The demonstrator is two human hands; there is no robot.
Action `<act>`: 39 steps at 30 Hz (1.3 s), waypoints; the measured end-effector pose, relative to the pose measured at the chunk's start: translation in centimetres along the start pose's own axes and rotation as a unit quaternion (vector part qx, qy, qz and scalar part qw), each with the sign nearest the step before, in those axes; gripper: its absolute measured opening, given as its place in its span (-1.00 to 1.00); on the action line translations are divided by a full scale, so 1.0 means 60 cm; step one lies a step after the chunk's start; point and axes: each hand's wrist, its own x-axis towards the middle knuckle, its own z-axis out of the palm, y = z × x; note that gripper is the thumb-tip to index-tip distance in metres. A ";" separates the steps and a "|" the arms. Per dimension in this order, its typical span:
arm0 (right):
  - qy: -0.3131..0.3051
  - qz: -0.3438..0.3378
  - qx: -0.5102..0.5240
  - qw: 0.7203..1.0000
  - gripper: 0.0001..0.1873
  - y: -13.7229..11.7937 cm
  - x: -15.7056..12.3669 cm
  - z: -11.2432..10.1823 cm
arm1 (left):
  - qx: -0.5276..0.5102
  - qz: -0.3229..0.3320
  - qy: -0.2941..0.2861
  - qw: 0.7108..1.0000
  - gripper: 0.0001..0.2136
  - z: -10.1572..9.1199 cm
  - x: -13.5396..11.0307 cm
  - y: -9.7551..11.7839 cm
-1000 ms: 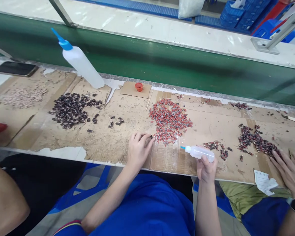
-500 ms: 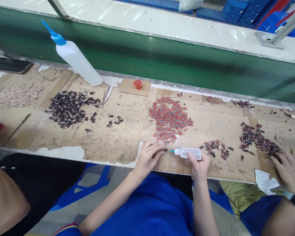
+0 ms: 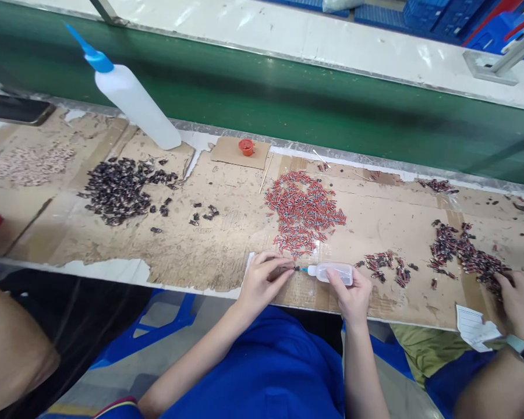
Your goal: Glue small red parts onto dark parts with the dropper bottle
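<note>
My left hand (image 3: 264, 280) is closed in a pinch on a small dark part (image 3: 293, 268) near the bench's front edge. My right hand (image 3: 351, 294) grips a small clear squeeze bottle (image 3: 332, 272) lying sideways, its blue nozzle touching the pinched part. Just behind both hands lies a heap of small red parts (image 3: 303, 210) on the cardboard-covered bench (image 3: 201, 250). A few dark-and-red parts (image 3: 386, 265) sit to the right of the bottle.
A large white squeeze bottle (image 3: 131, 102) leans at the back left, beside a dark pile (image 3: 120, 189) and a pale pile (image 3: 30, 163). A red cap (image 3: 245, 146) sits on a cardboard scrap. Another person's hand (image 3: 521, 302) rests at a pile (image 3: 467, 256) on the right. A green conveyor (image 3: 288, 105) runs behind.
My left hand drew back from the red heap with a part towards the front edge. My right hand brought the small bottle leftwards until its nozzle met the part.
</note>
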 end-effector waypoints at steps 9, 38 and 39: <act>0.005 -0.019 -0.016 1.000 -0.77 0.002 0.004 -0.002 | -0.003 -0.017 0.008 1.000 -0.91 0.002 -0.001 0.000; 0.008 -0.065 -0.229 0.971 -0.51 -0.004 0.015 -0.058 | 0.017 0.059 -0.010 0.998 -0.89 0.006 0.002 -0.001; 0.039 -0.079 -0.271 0.959 -0.51 -0.010 0.019 -0.059 | 0.021 0.061 -0.008 0.998 -0.89 0.006 0.002 0.000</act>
